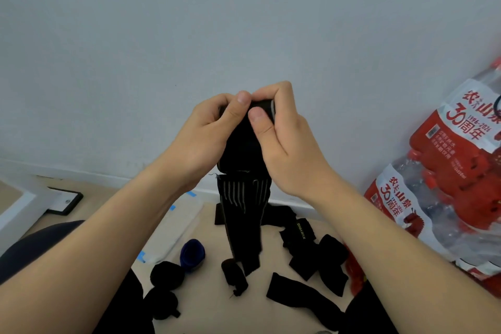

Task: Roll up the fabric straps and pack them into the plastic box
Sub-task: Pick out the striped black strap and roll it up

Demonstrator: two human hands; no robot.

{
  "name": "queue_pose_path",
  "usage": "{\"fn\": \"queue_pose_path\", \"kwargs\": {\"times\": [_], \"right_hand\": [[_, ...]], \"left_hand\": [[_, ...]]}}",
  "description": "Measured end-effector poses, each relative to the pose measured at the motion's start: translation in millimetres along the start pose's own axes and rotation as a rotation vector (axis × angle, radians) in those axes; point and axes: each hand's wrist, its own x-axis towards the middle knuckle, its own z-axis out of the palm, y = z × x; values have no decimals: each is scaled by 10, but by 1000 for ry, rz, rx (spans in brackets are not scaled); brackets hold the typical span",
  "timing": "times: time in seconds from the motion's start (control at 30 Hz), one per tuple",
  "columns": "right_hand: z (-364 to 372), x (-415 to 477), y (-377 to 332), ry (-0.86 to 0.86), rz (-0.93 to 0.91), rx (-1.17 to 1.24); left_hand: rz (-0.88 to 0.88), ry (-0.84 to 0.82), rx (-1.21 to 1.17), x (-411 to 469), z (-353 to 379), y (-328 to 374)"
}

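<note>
One view only, from the head camera.

1. Hands. Left hand [208, 130] and right hand [282, 138] are raised in front of a pale wall [244, 22]. Both clamp the rolled top end of a black strap [244, 149], with fingers curled round the roll and both thumbs pressed on its near face.

2. Strap held. Its unrolled tail hangs straight down from the roll and carries grey lengthwise stripes just below the hands. Whether the lower end touches the floor [211, 306] cannot be told.

3. Container. A clear plastic box [179, 222] with bits of blue tape lies on the floor by the wall, left of the hanging tail. Its contents cannot be made out.

4. Finished rolls. A blue roll [192, 255] and three black rolls [166, 274] lie on the floor near the box, outside it.

5. Loose stock. Several unrolled black straps [298, 295] lie to the right. One lettered strap [299, 230] reads "XUEYANG". A red strap [355, 271] is partly hidden behind the right forearm.

6. Other goods. Shrink-wrapped water bottle packs [447, 171] lean against the wall at right. Their red-and-white labels read "农夫山泉" and "30周年", with a date range starting "1996". The small print is illegible.
</note>
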Motion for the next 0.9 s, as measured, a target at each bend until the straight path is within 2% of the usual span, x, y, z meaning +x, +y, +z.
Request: {"fn": "queue_pose_path", "kwargs": {"times": [0.07, 0.13, 0.2, 0.3, 0.47, 0.53, 0.67, 0.8, 0.9], "right_hand": [[-9, -2, -22, -4, 49, 17], [-16, 36, -42, 33, 228, 109], [-31, 76, -39, 45, 329, 90], [-35, 70, 8, 38, 287, 35], [-62, -21, 47, -9, 69, -100], [-64, -9, 61, -9, 72, -115], [-65, 41, 76, 24, 220, -18], [-57, 31, 56, 14, 150, 88], [-43, 11, 43, -16, 104, 47]], "left_hand": [[-18, -34, -31, 6, -39, -10], [15, -37, -16, 10, -61, -20], [78, -15, 45, 17, -61, -33], [101, -12, 113, 24, -30, -66], [-51, -62, 150, 46, -54, -15], [-32, -66, 163, 50, -91, -11], [69, -22, 78, 37, -84, -23], [63, 2, -36, 20, -25, -15], [4, -52, -49, 10, -29, 1]]}}
